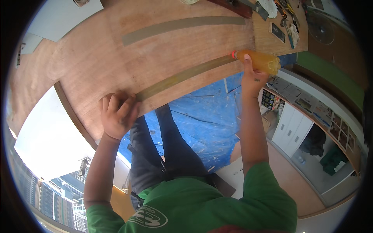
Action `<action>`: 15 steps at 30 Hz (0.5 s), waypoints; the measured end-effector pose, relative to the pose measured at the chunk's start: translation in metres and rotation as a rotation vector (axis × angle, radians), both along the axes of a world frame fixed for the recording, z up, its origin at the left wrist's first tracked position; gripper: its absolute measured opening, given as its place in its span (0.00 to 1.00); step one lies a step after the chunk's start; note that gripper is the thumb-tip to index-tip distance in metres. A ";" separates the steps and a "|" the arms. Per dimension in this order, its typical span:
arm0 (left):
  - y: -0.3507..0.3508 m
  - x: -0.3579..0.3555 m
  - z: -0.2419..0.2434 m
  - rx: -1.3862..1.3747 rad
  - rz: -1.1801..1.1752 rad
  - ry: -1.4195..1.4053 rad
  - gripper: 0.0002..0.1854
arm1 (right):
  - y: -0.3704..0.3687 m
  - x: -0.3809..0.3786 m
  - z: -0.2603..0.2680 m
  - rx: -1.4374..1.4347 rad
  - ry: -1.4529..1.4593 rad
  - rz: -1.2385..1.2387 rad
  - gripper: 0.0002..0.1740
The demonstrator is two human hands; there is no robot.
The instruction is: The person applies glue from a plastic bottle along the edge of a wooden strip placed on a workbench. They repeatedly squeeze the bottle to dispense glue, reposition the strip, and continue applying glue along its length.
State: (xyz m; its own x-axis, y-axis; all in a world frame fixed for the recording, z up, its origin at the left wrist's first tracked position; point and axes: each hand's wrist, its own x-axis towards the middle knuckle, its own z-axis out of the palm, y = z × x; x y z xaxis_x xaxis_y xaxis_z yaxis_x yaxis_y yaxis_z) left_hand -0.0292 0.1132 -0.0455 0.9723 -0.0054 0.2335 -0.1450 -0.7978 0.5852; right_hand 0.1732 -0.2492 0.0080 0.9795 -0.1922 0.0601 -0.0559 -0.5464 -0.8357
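My right hand (254,80) grips a clear plastic bottle (259,61) of amber liquid with a red top. The bottle is tilted almost level, its neck pointing left over the right end of a narrow grey-brown strip (186,74). This strip runs along the near edge of the plywood worktop (180,49), and a wet-looking yellowish patch shows near its middle. At the strip's left end is my left hand (118,113), fingers curled and slightly blurred; whether they pinch anything is hidden. A second similar strip (183,26) lies farther back on the worktop.
Hand tools, including a hammer (287,32), and a phone-like dark slab (277,32) lie at the back right. White panels with hinges stand left (55,137) and back left (64,17). Blue sheeting (201,122) covers the floor; a white cabinet (291,131) stands right.
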 end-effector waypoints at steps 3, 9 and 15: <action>-0.001 0.003 -0.004 0.026 0.006 0.005 0.21 | 0.003 -0.003 -0.012 0.017 -0.065 -0.013 0.14; -0.001 0.004 -0.004 0.025 -0.006 -0.006 0.20 | -0.009 0.014 -0.005 0.024 -0.042 -0.060 0.13; -0.001 0.005 -0.002 0.037 -0.003 -0.005 0.20 | 0.026 -0.023 -0.011 0.093 -0.046 0.066 0.11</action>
